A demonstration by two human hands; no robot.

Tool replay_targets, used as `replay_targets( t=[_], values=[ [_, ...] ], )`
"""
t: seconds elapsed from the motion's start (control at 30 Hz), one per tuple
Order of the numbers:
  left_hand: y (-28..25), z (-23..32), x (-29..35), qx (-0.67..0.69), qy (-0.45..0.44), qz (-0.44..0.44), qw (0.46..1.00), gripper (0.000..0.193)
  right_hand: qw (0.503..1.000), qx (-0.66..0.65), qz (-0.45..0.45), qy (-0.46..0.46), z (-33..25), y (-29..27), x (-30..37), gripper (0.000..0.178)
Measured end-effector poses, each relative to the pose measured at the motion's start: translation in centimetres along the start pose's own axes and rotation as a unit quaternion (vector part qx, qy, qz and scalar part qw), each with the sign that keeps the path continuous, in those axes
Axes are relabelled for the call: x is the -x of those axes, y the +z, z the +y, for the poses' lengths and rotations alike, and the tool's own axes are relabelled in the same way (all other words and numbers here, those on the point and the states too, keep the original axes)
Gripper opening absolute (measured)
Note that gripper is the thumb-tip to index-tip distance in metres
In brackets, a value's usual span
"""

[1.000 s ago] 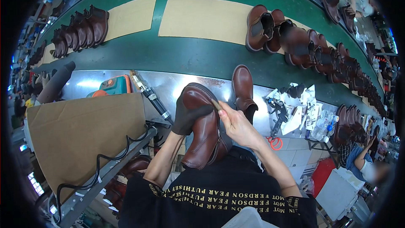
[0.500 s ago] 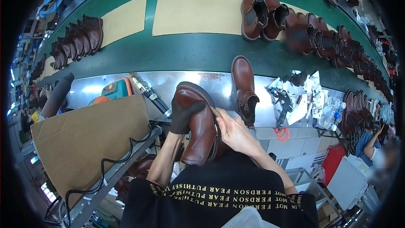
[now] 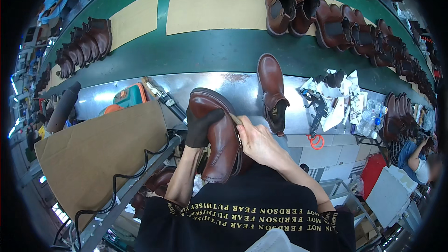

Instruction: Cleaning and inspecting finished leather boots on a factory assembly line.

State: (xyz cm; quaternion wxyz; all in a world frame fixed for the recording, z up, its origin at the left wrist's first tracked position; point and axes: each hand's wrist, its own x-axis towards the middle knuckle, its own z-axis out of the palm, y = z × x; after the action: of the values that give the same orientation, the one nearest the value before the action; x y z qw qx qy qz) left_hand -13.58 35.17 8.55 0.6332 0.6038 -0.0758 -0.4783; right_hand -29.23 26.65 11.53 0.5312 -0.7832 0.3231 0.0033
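A brown leather ankle boot (image 3: 223, 147) is held in front of my body, its toe pointing away and its dark sole edge facing up and right. My left hand (image 3: 199, 129), in a dark glove, is wrapped round the boot's toe end from the left. The bare fingers of my right hand (image 3: 257, 142) pinch a small tan stick-like piece (image 3: 236, 119), its tip against the boot near the sole edge. What that piece is I cannot make out. Another brown boot (image 3: 270, 77) lies on the metal ledge (image 3: 233, 86) just beyond my right hand.
Brown boots (image 3: 280, 11) line the green belt (image 3: 210, 49) on cardboard sheets (image 3: 214, 9). On the ledge's right are a black-handled tool (image 3: 318, 112), stained paper (image 3: 343, 95), orange-red scissor handles (image 3: 317, 143) and plastic bottles (image 3: 371, 116). A cardboard panel (image 3: 100, 163) and black cable (image 3: 113, 182) stand left.
The view has shifted slightly, so the belt and ledge sit a little higher. Both hands keep almost the same hold on the boot and the tan piece.
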Motion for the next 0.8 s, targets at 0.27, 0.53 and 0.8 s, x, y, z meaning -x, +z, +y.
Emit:
replay_targets(
  t=[0.27, 0.53, 0.8],
  values=[
    [-0.1, 0.2, 0.1, -0.019, -0.011, 0.026, 0.999, 0.035, 0.997, -0.001, -0.062, 0.036, 0.4, -0.1, 1.4, 0.022],
    [0.6, 1.3, -1.6, -0.235, 0.050, 0.027, 0.970, 0.071, 0.991, -0.022, -0.095, 0.088, 0.5, -0.8, 0.7, 0.033],
    [-0.8, 0.3, -2.9, -0.049, -0.080, 0.005, 0.996, 0.068, 0.929, -0.052, 0.323, 0.172, 6.2, -6.8, 5.0, 0.038]
  ],
)
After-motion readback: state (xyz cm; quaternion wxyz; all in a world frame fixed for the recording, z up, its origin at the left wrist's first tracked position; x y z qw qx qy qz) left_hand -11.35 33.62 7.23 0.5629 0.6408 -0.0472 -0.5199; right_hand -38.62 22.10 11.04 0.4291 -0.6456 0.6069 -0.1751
